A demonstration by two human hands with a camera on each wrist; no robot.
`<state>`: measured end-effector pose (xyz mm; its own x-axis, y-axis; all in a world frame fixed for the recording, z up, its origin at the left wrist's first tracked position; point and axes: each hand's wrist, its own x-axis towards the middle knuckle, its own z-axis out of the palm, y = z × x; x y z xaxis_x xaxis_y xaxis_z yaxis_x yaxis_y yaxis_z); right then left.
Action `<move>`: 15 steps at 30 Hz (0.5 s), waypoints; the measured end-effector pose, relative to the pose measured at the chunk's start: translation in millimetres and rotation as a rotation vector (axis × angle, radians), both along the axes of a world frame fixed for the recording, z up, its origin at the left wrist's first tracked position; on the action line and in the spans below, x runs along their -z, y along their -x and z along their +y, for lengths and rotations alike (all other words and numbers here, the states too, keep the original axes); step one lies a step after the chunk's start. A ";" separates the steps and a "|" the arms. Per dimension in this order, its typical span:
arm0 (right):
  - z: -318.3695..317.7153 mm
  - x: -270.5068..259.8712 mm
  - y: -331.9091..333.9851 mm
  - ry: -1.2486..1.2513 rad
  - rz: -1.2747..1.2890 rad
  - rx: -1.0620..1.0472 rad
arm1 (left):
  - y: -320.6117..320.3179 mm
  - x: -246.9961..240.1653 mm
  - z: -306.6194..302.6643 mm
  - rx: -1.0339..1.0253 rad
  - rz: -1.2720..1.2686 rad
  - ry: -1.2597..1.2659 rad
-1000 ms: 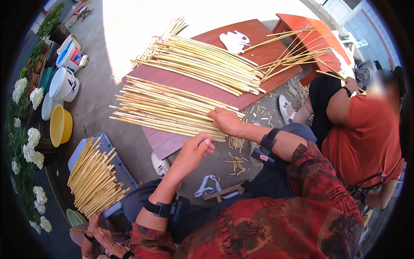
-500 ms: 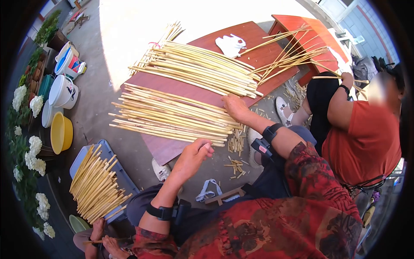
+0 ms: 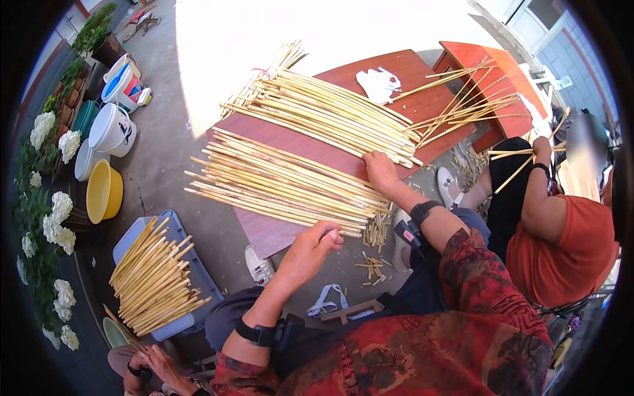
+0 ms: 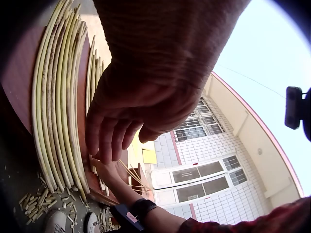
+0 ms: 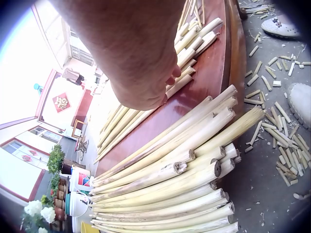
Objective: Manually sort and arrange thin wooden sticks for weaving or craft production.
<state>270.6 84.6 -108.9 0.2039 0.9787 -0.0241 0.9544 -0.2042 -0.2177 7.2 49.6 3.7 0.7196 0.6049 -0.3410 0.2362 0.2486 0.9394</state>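
Two rows of pale peeled sticks lie on a reddish-brown table (image 3: pixel 290 142), a near row (image 3: pixel 284 181) and a far row (image 3: pixel 330 109). My right hand (image 3: pixel 383 173) is over the gap between them, at the right-hand ends of the far row. The right wrist view shows its curled fingertips (image 5: pixel 173 77) right at those stick ends, mostly hidden behind the hand; I cannot tell whether they grip one. My left hand (image 3: pixel 310 251) hovers by the near row's front edge. Its fingers (image 4: pixel 116 138) hang loosely curled with nothing in them.
Cut stick pieces (image 3: pixel 375 231) litter the ground. A white glove (image 3: pixel 378 84) lies on the table. At right a person in an orange shirt (image 3: pixel 561 244) holds sticks beside a red desk (image 3: pixel 489 72). Shorter sticks (image 3: pixel 155 277) fill a blue-grey tray (image 3: pixel 201 267); buckets stand behind.
My right hand has gone from the near row's ends over to the far row's ends. The left hand has barely moved. The seated person at right has shifted the sticks they hold.
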 end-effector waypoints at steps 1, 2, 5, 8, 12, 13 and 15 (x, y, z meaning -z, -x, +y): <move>0.7 0.8 -0.5 -0.002 -0.001 -0.002 | 0.6 -0.6 0.1 0.007 0.002 -0.005; 1.0 1.9 -0.4 -0.001 -0.040 -0.004 | 1.0 -0.9 0.1 0.005 0.001 -0.007; 0.1 4.4 2.7 0.002 -0.118 -0.029 | 2.4 -1.6 -0.9 -0.002 -0.001 -0.016; 1.0 6.4 4.4 0.006 -0.167 -0.062 | 3.5 -1.7 -1.0 -0.011 -0.003 -0.001; -0.6 7.6 5.5 0.140 -0.231 -0.058 | 1.5 -4.5 -0.9 -0.021 0.001 0.017; -1.5 8.1 5.2 0.095 -0.229 -0.066 | 0.8 -6.3 -0.4 -0.027 0.012 0.025; -0.9 7.1 4.8 0.093 -0.119 0.002 | 0.2 -7.6 2.4 -0.008 0.005 0.016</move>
